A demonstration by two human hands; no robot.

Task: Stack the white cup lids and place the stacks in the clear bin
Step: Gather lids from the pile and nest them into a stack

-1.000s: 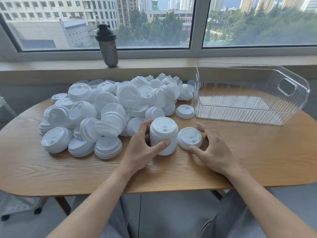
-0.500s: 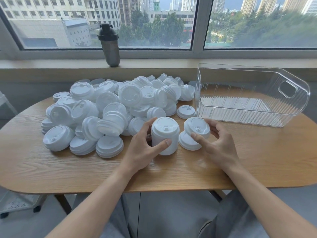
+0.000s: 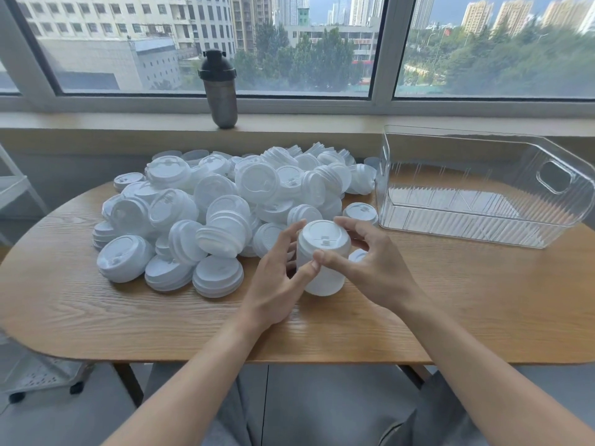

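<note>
A lid is being seated on the upright lid stack (image 3: 323, 268), gripped between curled fingers of the left hand (image 3: 277, 284) and right hand (image 3: 370, 268). Pressing down judged next, then more stacking; clear bin (image 3: 483, 233) sits well beyond the right fingertips.

Head camera, close, looking down-forward at table (image 3: 96, 317).
</note>
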